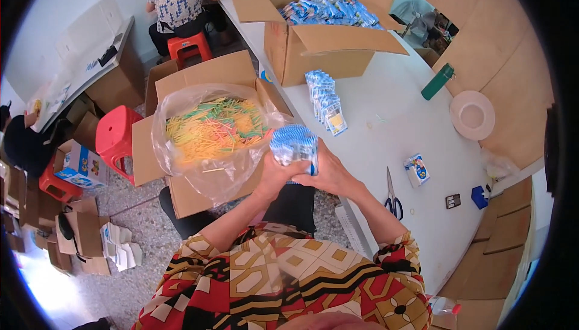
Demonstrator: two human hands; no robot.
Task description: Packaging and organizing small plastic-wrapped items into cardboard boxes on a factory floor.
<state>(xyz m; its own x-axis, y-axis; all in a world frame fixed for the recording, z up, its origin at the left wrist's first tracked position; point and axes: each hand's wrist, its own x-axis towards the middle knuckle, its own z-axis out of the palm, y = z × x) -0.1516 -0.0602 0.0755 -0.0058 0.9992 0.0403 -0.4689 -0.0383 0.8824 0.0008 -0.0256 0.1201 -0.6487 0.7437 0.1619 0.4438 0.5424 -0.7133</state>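
- Basically, both hands were on one thing: left hand (277,176) and right hand (325,173) clamped around the lower part of a bundle of blue-and-white packets (294,142), thumbs close together on its near side. Fingers behind it hidden.
- Bundle position: up in front of me, between the open carton (202,74) on my left and the white table (392,110) on my right. Not set down yet.
- Done, by my read: a lot. Large carton (329,59) on the table was heaped with packets (332,10); a fanned row of packets (325,102) lay just in front of it.
- Left, by my read: also a lot. Clear plastic bag (160,143) lining the left carton held a big heap of thin sticks (211,134), yellow, green and pink. Couldn't tell if the packets had sticks inside.
- Labels: blue-and-white print on the packets, pale yellow patch on the nearest one in the row. Small blue-and-white pack (417,169) near the scissors (394,197) had a coloured picture. Blue carton (85,164) far left, colourful print. Lettering too small or blurred to make out; no brand to report.
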